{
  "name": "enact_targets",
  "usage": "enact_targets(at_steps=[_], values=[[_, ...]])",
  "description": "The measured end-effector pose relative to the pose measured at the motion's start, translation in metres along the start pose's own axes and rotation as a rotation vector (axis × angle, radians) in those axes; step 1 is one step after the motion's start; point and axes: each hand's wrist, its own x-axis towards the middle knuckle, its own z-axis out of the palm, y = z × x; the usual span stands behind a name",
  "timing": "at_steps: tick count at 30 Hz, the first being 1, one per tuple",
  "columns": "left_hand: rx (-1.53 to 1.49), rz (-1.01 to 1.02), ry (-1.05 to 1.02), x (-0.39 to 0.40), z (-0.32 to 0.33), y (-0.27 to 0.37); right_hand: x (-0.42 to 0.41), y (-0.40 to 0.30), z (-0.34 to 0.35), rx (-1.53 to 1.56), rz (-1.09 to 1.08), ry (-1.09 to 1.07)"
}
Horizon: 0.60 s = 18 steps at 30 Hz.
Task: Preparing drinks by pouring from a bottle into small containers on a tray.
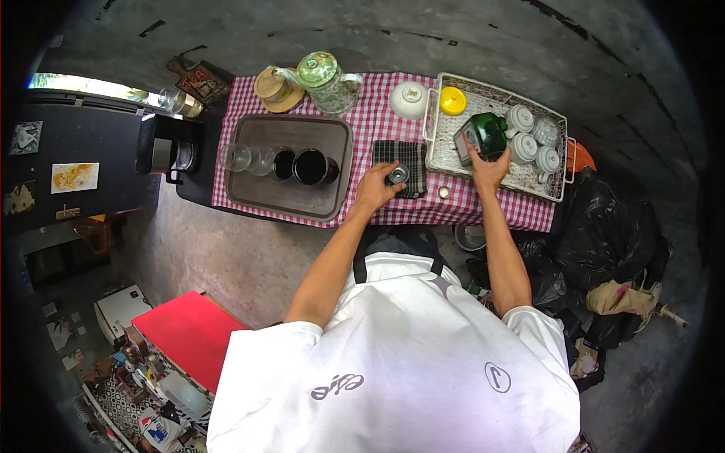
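Note:
My left hand (378, 187) has its fingers around a small round metal or glass piece (398, 174), which rests on a folded black checked cloth (396, 152). My right hand (489, 170) grips a green glass bottle (490, 135), tilted over the near side of a white wicker tray (439, 141). Upturned white cups (524, 147), a clear glass piece (545, 131) and a yellow lid (453, 101) lie in that tray. A small round cap (444, 192) sits on the red checked tablecloth (391, 214) between my hands.
A brown tray (255, 195) at the left holds clear glasses (238, 157) and dark-filled vessels (310, 166). Behind it stand a green enamel teapot (331, 90) and a lidded wooden container (272, 85). An upturned white bowl (408, 101) is near the wicker tray. Black plastic bags (600, 232) lie at the right.

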Motion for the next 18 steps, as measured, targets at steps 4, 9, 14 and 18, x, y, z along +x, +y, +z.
enact_targets(at_steps=[4,9,14,18], values=[[-0.027,-0.008,-0.010,0.001,-0.003,-0.005,-0.001,-0.011,-0.013,0.149,-0.077,0.132],[-0.148,0.013,0.014,0.001,0.005,-0.025,-0.005,-0.056,-0.051,0.172,-0.163,0.150],[-0.203,0.010,0.006,0.002,0.001,-0.021,-0.032,-0.099,-0.086,0.109,-0.208,-0.066],[-0.240,-0.014,-0.026,0.005,0.002,-0.022,-0.056,-0.108,-0.089,-0.148,-0.147,-0.300]])
